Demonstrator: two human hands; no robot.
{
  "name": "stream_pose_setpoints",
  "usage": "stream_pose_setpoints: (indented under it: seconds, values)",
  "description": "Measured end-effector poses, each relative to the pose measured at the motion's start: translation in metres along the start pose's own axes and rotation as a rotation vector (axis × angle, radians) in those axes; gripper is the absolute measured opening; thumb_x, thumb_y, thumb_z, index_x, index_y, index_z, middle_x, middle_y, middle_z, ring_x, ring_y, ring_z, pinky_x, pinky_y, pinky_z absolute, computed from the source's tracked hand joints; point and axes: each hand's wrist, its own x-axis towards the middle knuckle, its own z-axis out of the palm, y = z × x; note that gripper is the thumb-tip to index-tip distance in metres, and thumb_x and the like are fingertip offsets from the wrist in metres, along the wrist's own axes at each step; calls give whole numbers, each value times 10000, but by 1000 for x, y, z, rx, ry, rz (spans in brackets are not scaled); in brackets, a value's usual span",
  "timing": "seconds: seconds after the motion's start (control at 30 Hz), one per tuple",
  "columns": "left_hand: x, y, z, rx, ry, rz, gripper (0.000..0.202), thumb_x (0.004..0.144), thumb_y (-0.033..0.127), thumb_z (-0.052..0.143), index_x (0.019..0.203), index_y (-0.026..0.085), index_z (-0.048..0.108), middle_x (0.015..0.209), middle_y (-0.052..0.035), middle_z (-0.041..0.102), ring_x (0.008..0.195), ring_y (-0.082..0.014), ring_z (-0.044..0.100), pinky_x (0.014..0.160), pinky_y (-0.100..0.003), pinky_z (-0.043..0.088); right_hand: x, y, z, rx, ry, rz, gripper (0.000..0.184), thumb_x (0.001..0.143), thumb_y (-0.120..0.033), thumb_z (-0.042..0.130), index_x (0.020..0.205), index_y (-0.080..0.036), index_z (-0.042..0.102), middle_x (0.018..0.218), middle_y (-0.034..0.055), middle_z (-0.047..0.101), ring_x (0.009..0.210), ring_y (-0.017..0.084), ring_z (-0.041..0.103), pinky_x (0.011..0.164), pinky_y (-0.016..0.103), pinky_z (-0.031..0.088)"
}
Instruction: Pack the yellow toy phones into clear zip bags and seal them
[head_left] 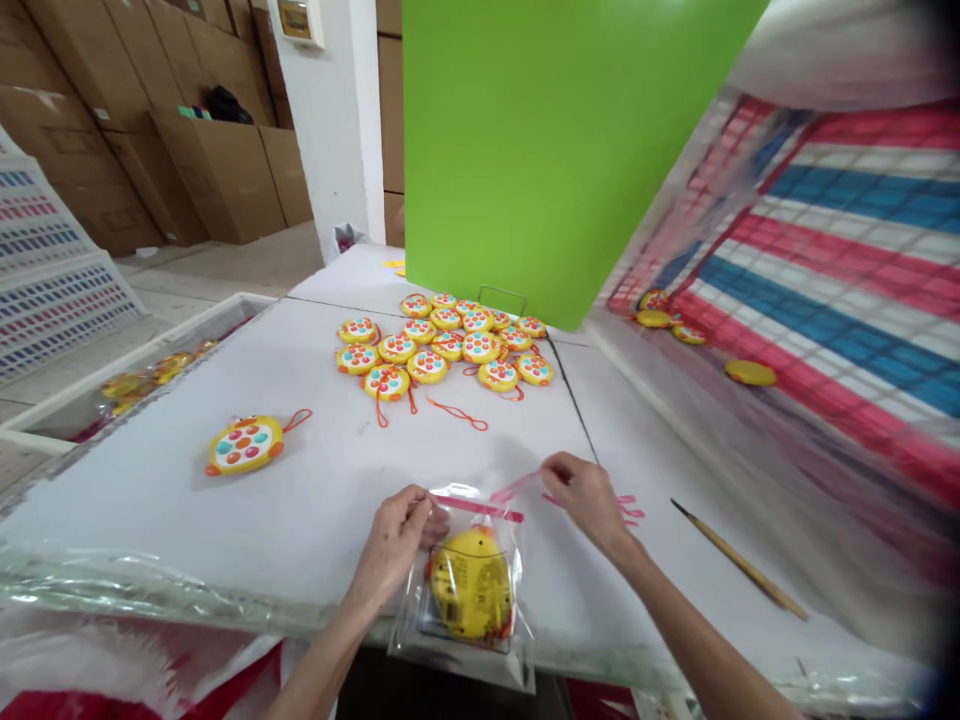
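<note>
Though already tucked inside the clear bag (420,625) at the near edge of the table (225,520), not yet sealed in, judging by the yellow toy (471,585) lying back-up under a bag mouth with its pink strip (480,508) only partly peeled. Probably past the midpoint for this one piece; left to do, it seems: peeling off the rest and pressing the flap down.

Pinched narrow on the bag's top left corner with the left hand (394,545), thumb and fingers closed on the plastic. Pinched likewise with the right hand (589,500) on the loose end of the pink liner (521,487), held up and out to the right.

Just beside that hand, a few pink scraps (631,510); farther right, a thin wooden stick (739,562), untouched.

Farther up the table, one unbagged toy (245,445) alone on the left, then a heap (442,345) of the same toys with orange cords, none bagged, so plenty left overall. Behind the heap, a green board (547,150); off to the left, a tray (135,357) with more toys, blurred.
</note>
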Motion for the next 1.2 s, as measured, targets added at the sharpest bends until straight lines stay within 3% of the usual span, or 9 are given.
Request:
stream_pose_setpoints:
  seconds: [0.13,0.23,0.33,0.43,0.53,0.6,0.77,0.93,1.2]
  values:
    - [2,-7,0,-11,9,-11,232,777,400,505,710,178,512,676,-29,660,650,-191,652,587,-297,508,-13,81,-33,-139,71,198,214,733,-276,441,702,-181,630,630,39,656,608,193,606,551,260,402]
    - [2,-8,-1,-48,-8,-41,222,779,388,508,726,173,509,686,-33,659,679,-195,656,605,-304,515,-32,102,-51,-359,8,237,224,749,-306,457,658,-188,625,614,72,650,600,241,606,513,290,366]
    - [1,-5,-2,-98,-36,-73,178,761,342,542,750,166,521,715,-37,668,697,-183,656,631,-292,511,-43,78,-56,-437,-107,101,220,788,-294,451,689,-201,625,699,69,665,644,230,609,561,302,382]
    - [1,-2,-2,-139,-41,-102,149,741,304,567,766,162,529,740,-39,677,697,-168,652,649,-281,507,-37,28,-46,-130,-124,-33,207,777,-224,456,862,-209,643,832,41,674,690,175,599,640,281,420]
    - [0,0,-1,-135,-40,-98,159,736,313,577,756,162,530,726,-33,672,697,-165,650,650,-277,502,-19,-13,-23,227,-292,-82,193,760,-273,518,832,-174,666,774,35,673,652,151,580,617,255,431]
    - [0,0,-1,-124,-37,-93,178,731,334,584,751,165,529,713,-28,668,694,-170,651,637,-277,500,-7,-25,-3,409,-430,-83,200,730,-310,569,788,-146,667,708,34,658,617,144,564,565,241,419]
    - [-2,2,0,-122,-57,-75,215,733,381,577,760,180,505,741,-32,675,695,-182,653,631,-295,508,6,-14,25,578,-563,-60,183,673,-262,607,786,-119,621,578,-17,575,527,103,511,496,201,390]
    - [-2,1,-1,-81,-65,-89,199,763,378,538,844,208,475,728,-22,683,736,-204,657,644,-303,503,-4,-1,17,595,-547,-90,102,706,-215,546,741,-134,596,580,-37,527,525,83,464,498,184,369]
    - [1,-2,-4,-4,-24,-31,166,763,253,460,619,185,509,566,43,538,588,-121,551,554,-204,423,-17,-5,17,390,-473,-155,265,660,-33,398,634,-146,636,607,-1,578,584,125,517,597,237,411]
